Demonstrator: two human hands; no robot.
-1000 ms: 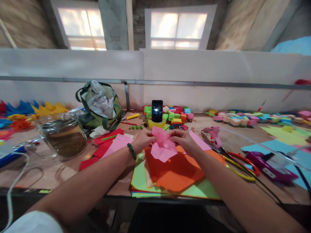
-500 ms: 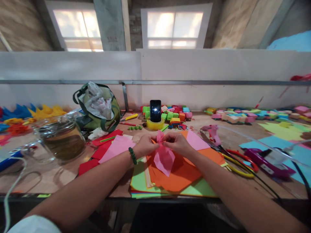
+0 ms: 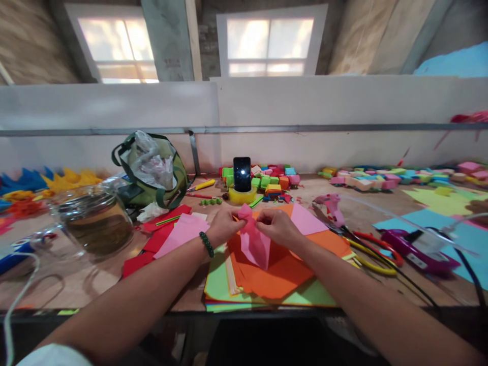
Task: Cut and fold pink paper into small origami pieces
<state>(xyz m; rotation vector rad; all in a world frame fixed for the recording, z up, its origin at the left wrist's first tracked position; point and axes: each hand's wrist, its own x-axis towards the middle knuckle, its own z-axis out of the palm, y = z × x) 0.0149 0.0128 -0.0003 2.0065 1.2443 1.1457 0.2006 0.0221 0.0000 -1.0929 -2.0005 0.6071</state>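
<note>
Between my hands is a piece of pink paper (image 3: 254, 246), gathered near its top and flaring out below. My left hand (image 3: 224, 226) pinches its upper left side. With fingers curled, my right hand (image 3: 280, 227) grips the paper's right side. Beneath the hands lie orange sheets (image 3: 274, 282) on a stack of light green paper (image 3: 217, 282). Left of my left hand is a flat pink sheet (image 3: 179, 236) over red paper (image 3: 139, 263). Another pink sheet (image 3: 307, 220) lies just beyond my right hand.
A phone (image 3: 242, 174) stands in a yellow tape roll (image 3: 242, 195) before colored paper blocks (image 3: 267, 181). To the left are a glass jar (image 3: 99, 223) and a green bag (image 3: 179, 175). A pink glue gun (image 3: 333, 209), scissors (image 3: 371, 264) and a purple power strip (image 3: 419, 254) lie right.
The pink paper has shifted slightly and its lower part looks narrower and more folded. My right hand's fingers have moved slightly on it. The whole view has shifted a little.
</note>
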